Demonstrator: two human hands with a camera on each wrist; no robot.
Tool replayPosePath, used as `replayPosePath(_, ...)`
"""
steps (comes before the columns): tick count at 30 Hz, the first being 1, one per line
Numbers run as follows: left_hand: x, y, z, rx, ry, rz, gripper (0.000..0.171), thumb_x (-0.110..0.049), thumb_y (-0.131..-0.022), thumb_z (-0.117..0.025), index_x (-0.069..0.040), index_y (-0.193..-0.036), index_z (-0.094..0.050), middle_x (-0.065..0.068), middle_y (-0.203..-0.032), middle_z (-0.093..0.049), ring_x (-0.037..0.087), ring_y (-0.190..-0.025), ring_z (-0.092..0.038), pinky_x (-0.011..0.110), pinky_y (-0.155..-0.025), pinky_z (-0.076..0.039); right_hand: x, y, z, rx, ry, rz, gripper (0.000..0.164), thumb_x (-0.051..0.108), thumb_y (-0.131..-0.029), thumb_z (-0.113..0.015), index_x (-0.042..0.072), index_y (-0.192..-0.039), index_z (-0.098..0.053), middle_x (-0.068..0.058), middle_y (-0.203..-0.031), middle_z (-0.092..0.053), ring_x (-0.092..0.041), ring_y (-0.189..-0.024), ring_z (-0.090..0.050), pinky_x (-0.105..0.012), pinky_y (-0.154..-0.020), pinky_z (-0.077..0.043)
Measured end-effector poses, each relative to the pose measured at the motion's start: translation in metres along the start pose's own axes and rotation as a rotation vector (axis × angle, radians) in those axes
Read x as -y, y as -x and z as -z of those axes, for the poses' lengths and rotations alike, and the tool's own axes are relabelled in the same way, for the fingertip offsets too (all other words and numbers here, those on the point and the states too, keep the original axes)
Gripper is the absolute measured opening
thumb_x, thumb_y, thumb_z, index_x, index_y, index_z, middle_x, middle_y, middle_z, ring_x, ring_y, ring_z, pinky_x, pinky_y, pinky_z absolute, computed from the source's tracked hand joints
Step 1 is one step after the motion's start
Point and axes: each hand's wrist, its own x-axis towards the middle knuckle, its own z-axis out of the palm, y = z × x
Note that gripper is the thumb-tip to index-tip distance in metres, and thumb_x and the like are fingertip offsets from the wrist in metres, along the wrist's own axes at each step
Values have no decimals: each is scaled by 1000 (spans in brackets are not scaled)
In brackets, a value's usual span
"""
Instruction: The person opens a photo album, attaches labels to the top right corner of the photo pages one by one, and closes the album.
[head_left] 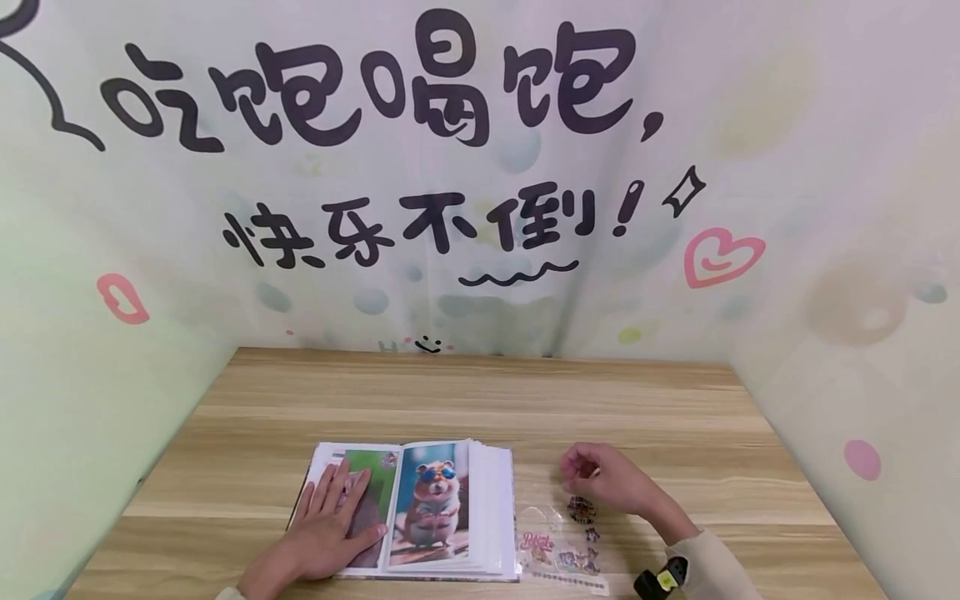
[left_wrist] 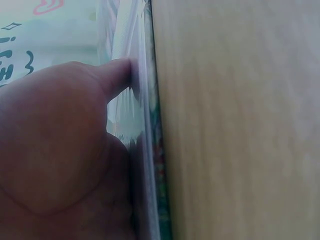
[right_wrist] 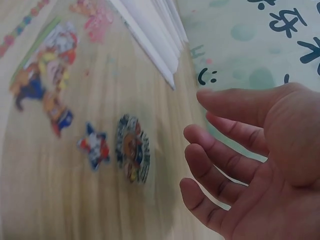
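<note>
The left hand lies flat on the left page of an open photo album, fingers extended and slightly spread, the thumb reaching out towards the album's middle; its palm and fingers cover part of a green and grey picture, which has a small sticker near its top right corner; the facing page shows a hamster picture, the animal in blue sunglasses. The right hand is held up to the right of the album, near a clear sticker sheet; its fingers are loosely bent and parted, the thumb well apart from the fingertips, the grasp empty in the right wrist view. The album rests on the wood-grain worktop; just beside its right edge lie the sheet's stickers, among them pink lettering, a star-shaped sticker and a round sticker; a black band circles the right wrist.
</note>
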Motion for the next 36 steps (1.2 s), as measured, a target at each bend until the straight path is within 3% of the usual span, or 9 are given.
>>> replayPosePath(6, 3, 0, -5, -42, -6, -21, 86, -62, -92, -55, -7, -153, -32, 27, -162, -11, 41, -151, 2, 56, -117, 16, -8, 10, 3, 11, 18, 10, 17, 8, -85, -74, 2, -98, -65, -3, -90, -65, -9, -81, -59, -24, -72, -52)
replayPosePath(13, -10, 3, 15, 40, 71, -20, 87, -57, -93, -57, -3, -154, -27, 31, -161, -4, 50, -148, 5, 67, -113, 11, -15, 19, 0, 21, 12, -40, 19, 10, -84, -76, 4, -97, -63, -4, -91, -64, -10, -84, -59, -24, -74, -52)
replayPosePath(23, -26, 5, 28, 151, -13, 66, 87, -57, -94, -55, -4, -156, -26, 29, -162, -2, 49, -148, 4, 67, -114, 4, -19, 26, -8, -1, 29, -44, 31, 8, -78, -80, 7, -104, -64, -2, -98, -64, -16, -91, -59, -28, -82, -52)
replayPosePath(36, -26, 4, 28, 154, -18, 68, 87, -57, -94, -55, -3, -156, -26, 29, -162, -1, 49, -148, 3, 67, -114, 3, -22, 28, -12, -20, 61, -17, 30, 8, -81, -79, 10, -107, -65, 0, -95, -61, -15, -90, -55, -28, -81, -50)
